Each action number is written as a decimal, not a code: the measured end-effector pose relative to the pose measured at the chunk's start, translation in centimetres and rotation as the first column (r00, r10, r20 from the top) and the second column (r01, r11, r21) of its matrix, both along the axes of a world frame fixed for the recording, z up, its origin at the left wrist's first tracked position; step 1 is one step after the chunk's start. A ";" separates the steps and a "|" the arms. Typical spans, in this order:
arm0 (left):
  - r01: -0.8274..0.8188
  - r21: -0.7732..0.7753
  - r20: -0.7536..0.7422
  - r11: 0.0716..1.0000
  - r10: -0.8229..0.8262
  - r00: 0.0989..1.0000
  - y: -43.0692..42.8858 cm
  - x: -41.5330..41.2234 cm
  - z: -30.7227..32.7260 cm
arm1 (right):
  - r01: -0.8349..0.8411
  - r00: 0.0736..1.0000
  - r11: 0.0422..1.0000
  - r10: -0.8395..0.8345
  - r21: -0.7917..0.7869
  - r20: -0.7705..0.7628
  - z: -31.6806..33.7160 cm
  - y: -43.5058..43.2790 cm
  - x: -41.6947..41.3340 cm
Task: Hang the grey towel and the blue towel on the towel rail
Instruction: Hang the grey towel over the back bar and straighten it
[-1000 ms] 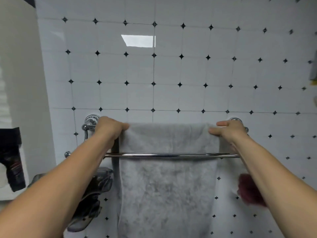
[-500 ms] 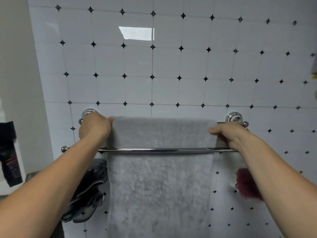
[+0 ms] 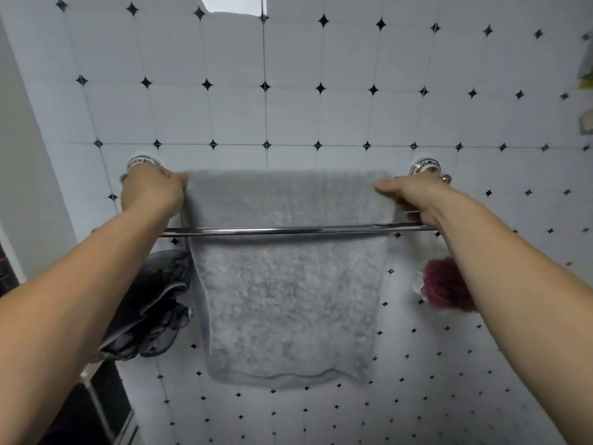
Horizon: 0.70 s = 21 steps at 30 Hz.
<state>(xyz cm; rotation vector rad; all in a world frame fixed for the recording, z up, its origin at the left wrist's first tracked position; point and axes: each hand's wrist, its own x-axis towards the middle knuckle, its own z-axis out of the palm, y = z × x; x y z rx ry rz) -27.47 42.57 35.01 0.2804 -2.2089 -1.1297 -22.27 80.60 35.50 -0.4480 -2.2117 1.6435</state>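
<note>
The grey towel (image 3: 288, 290) hangs over the back bar of a chrome double towel rail (image 3: 288, 231) on the tiled wall, and its lower hem shows below. My left hand (image 3: 150, 191) grips the towel's top left corner at the back bar. My right hand (image 3: 414, 195) holds the top right corner, thumb on top and fingers curled under. The front bar crosses in front of the towel. No blue towel is in view.
A dark grey mesh bath sponge (image 3: 150, 313) hangs below the rail on the left, and a dark red sponge (image 3: 444, 289) on the right behind my forearm. A dark glass panel with a metal frame (image 3: 96, 409) stands at the lower left.
The view has tilted down and closer, showing the towel's lower hem. Both hands stay on the top corners, and the left one has shifted the towel's edge slightly leftward since the first frame.
</note>
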 end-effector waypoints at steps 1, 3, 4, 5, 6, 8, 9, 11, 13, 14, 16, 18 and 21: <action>0.017 -0.001 -0.027 1.000 -0.017 0.999 0.1 0.1 0.1 | -0.010 1.000 1.000 0.010 -0.024 0.010 0.0 0.0 -0.1; 0.044 0.028 -0.055 0.999 -0.042 0.998 0.0 0.0 0.2 | -0.012 1.000 1.000 0.012 -0.018 0.003 0.1 0.3 -0.3; 0.062 0.052 -0.061 0.997 -0.059 0.996 -0.2 0.0 0.3 | -0.007 1.000 1.000 0.007 0.002 0.003 0.2 0.6 -0.3; 0.088 0.075 -0.065 0.993 -0.083 0.994 -0.5 -0.1 0.3 | 0.000 1.000 1.000 0.000 0.019 0.001 0.5 1.1 -0.1; 0.122 0.092 -0.068 0.988 -0.116 0.991 -0.8 -0.2 0.2 | 0.008 1.000 1.000 -0.008 0.030 -0.006 0.7 1.6 0.1; 0.172 0.098 -0.067 0.980 -0.166 0.984 -1.0 -0.3 0.0 | 0.032 0.999 0.999 -0.031 0.041 -0.016 1.2 2.5 0.6; 0.186 0.094 -0.065 0.978 -0.180 0.981 -1.0 -0.3 -0.3 | 0.047 0.999 0.998 -0.046 0.047 -0.017 1.3 2.7 0.8; 0.221 0.088 -0.067 0.971 -0.216 0.974 -0.8 -0.3 -0.9 | 0.073 0.997 0.994 -0.072 0.086 -0.014 0.9 3.1 0.7; 0.249 0.085 -0.063 0.965 -0.244 0.968 -0.9 -0.4 -1.5 | 0.079 0.997 0.984 -0.078 0.158 -0.013 0.1 2.9 0.6; 0.253 0.076 -0.056 0.965 -0.249 0.967 -1.0 -0.3 -1.7 | 0.079 0.997 0.978 -0.078 0.195 -0.014 -0.4 2.8 0.5; 0.266 0.078 -0.044 0.961 -0.263 0.964 -1.4 -0.3 -2.1 | 0.083 0.997 0.969 -0.079 0.232 -0.028 -0.8 2.5 0.6; 0.295 0.115 -0.055 0.948 -0.291 0.955 -1.5 -0.4 -2.2 | 0.069 0.998 0.980 -0.066 0.187 -0.023 -0.7 2.3 0.8; 0.344 0.183 -0.122 0.921 -0.326 0.937 -0.7 -0.4 -1.9 | 0.022 1.000 0.995 -0.021 0.093 -0.012 -0.4 2.0 0.9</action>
